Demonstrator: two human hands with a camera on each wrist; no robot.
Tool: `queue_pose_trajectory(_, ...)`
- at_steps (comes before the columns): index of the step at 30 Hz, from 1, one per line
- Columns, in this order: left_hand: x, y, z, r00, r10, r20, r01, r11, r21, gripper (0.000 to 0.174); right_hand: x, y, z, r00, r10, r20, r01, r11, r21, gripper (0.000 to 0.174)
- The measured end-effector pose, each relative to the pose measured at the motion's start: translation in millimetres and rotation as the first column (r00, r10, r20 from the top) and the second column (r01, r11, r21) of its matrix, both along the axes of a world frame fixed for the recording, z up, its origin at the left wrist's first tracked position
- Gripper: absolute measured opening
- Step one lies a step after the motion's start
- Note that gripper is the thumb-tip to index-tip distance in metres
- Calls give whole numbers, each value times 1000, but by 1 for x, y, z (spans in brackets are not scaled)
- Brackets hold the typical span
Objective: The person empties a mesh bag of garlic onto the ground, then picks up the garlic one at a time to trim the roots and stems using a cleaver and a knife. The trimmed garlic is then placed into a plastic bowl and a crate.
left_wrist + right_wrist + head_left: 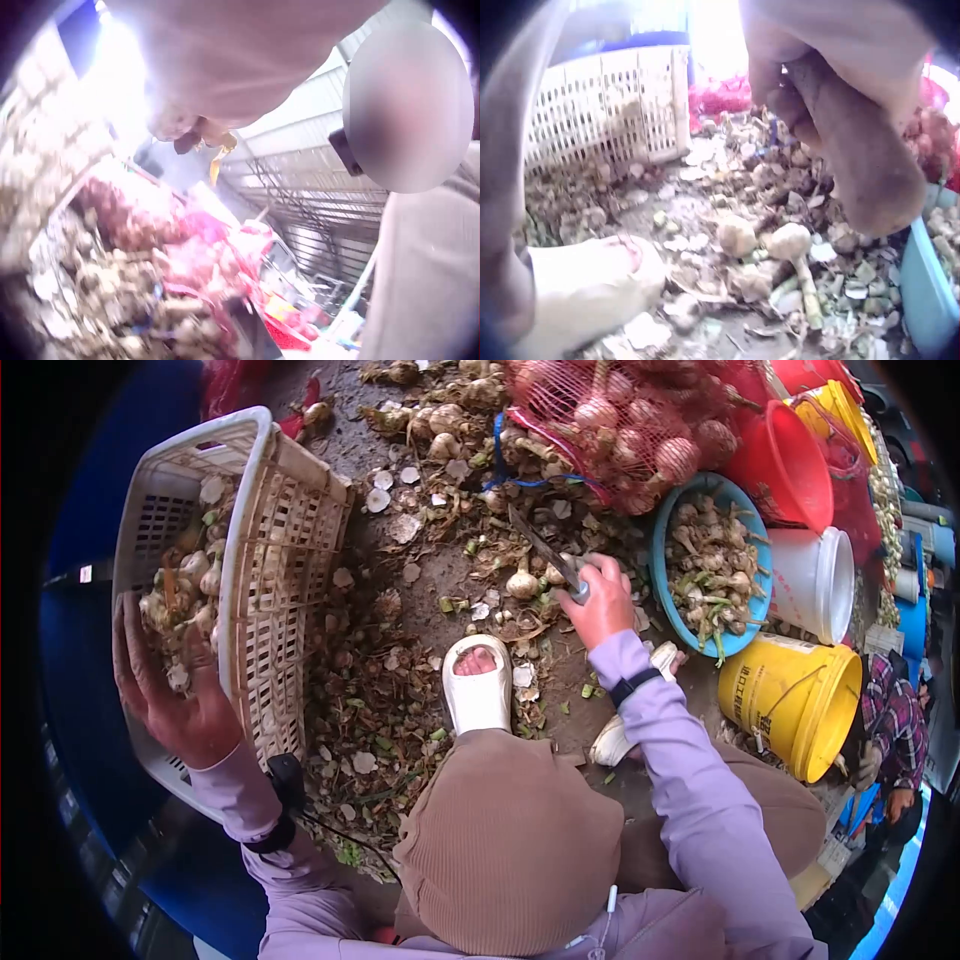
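Note:
My left hand (180, 690) is over the near end of a white plastic crate (262, 560), its fingers extended beside garlic bulbs (195, 572) inside. From the left wrist view, the hand (225, 67) is seen from below, with a yellowish strip (217, 166) near its fingertips. My right hand (603, 605) grips the handle of a knife (545, 548), the blade pointing forward and left over the littered ground. Just left of that hand lies a garlic bulb (522, 584) with a cut stem. In the right wrist view, two bulbs (790, 241) lie below the fist.
A blue basin (660, 575) of trimmed garlic stands at the right, beside a yellow bucket (785, 695), a white bucket (838, 585) and a red bucket (795, 465). Red mesh sacks (640, 420) of garlic lie ahead. Peelings surround my slippered foot (478, 685). Another person (895, 710) is far right.

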State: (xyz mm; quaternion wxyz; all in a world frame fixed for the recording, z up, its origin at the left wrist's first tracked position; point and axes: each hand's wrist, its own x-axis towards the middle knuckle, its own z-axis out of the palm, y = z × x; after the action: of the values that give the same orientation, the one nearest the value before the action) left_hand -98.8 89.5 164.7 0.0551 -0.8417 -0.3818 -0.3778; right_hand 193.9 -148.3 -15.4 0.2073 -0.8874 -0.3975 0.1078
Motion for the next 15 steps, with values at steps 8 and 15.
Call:
queue_pose_trajectory(8,64,-71,-117,894,-307,328,334,-34,-942,51,16,32,-48,995,36,-98,-27,995,94,22)
queue_pose_trajectory(15,128,-90,-157,725,28,688,606,-502,-617,76,-17,24,97,877,348,-331,-166,867,470,28)
